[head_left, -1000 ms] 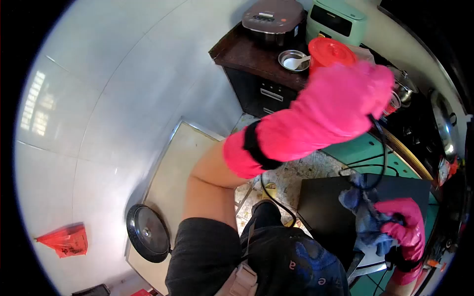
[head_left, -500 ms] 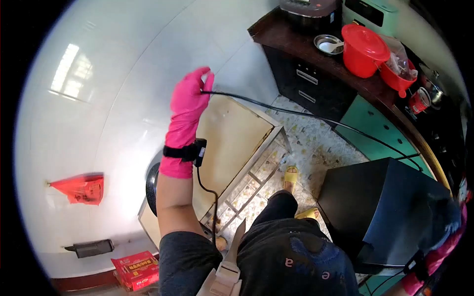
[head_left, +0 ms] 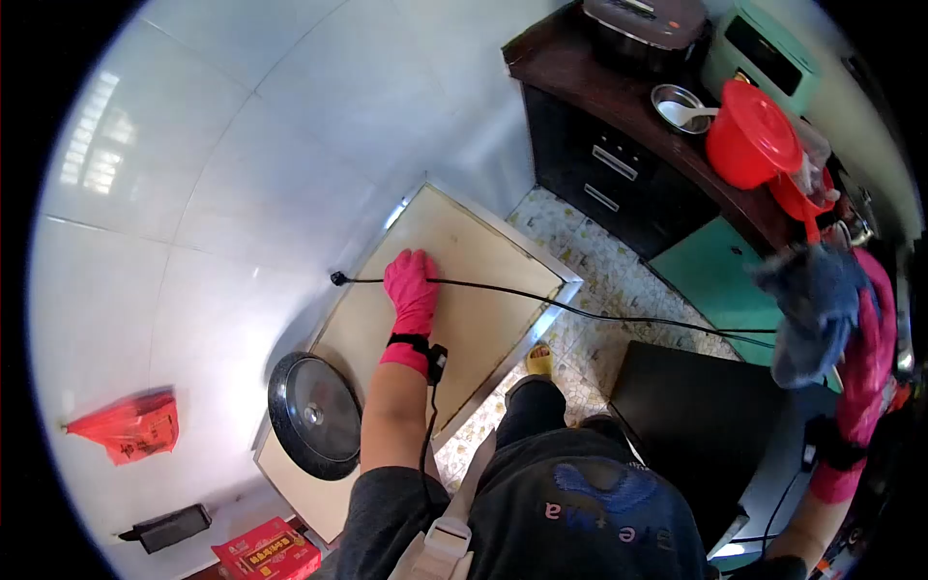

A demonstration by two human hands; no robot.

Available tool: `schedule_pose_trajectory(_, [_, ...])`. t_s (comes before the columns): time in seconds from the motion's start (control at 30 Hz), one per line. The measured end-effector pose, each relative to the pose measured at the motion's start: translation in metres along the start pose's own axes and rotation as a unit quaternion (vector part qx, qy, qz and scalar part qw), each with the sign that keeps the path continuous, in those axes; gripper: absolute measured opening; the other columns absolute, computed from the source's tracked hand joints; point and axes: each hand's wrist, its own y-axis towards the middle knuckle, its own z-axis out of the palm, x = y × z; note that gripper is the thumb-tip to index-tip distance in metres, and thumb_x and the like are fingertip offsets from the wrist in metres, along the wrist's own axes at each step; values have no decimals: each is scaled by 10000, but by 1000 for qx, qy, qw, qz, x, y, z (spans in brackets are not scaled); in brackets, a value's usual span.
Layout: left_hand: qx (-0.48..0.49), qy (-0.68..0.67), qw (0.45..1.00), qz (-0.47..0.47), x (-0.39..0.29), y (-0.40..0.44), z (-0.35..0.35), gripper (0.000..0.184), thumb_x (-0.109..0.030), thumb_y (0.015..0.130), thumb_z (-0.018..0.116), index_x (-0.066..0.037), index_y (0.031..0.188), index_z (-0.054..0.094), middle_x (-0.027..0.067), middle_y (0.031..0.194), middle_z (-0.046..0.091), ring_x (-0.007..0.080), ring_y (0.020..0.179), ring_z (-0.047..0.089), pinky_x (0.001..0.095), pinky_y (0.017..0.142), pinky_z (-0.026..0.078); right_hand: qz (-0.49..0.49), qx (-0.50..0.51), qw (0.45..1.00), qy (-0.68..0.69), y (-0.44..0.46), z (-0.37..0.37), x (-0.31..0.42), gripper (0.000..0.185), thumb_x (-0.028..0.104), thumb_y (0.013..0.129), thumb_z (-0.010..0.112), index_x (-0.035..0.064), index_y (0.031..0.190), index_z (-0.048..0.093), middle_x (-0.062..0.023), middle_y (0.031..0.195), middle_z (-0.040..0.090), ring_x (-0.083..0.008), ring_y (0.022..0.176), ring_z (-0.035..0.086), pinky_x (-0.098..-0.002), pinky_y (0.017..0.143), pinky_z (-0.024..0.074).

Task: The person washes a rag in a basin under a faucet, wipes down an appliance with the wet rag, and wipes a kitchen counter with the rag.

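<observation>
Both hands wear pink rubber gloves. My left hand (head_left: 412, 282) is closed round a black power cord (head_left: 503, 288) above the pale tabletop (head_left: 469, 242). The cord's plug (head_left: 338, 278) sticks out to the left of the fist, and the rest runs right across the floor gap toward the green cabinet. On the right, my right hand (head_left: 870, 324) grips a blue-grey cloth (head_left: 814, 311), raised beside the counter. A black box-shaped appliance (head_left: 686, 416) stands below the cloth.
A lidded pan (head_left: 314, 414) lies at the table's near left end. The dark counter (head_left: 580, 77) holds a red lidded bucket (head_left: 752, 135), a metal bowl with a white spoon (head_left: 680, 108), a cooker (head_left: 646, 24) and a green appliance (head_left: 764, 58). A red bag (head_left: 130, 425) hangs on the wall.
My left hand first swung from the counter side to the left with the cord, then came down over the tabletop. My right hand with the cloth has risen from the black appliance.
</observation>
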Motion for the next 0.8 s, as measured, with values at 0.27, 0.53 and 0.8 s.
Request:
schedule_pose_trajectory(0.27, [-50,-8,998,-34,-7,30,30,533,-377,819,689,-60,1233,582,214,1301,550,371,1239,497,534,1078,308,90,344,903,242,123,260,47,349,282,950,613,126,1260,574,-28,1236,565,-126,1045,553,-281,822,468])
schedule_pose_trajectory(0.53, [21,-9,998,-58,-13,32,25,605,-334,845,673,-46,1347,498,243,1368,489,394,1278,460,521,1088,310,-31,415,886,204,90,481,-77,291,206,929,636,56,1164,552,-185,1113,580,-329,1052,579,-388,902,468])
schedule_pose_trajectory(0.8, [120,17,989,-87,-22,43,20,651,-243,845,671,-44,1420,440,253,1433,426,412,1326,412,520,1100,295,59,434,780,448,181,632,-40,231,202,942,588,36,1101,567,-149,991,627,-277,953,615,-370,829,480])
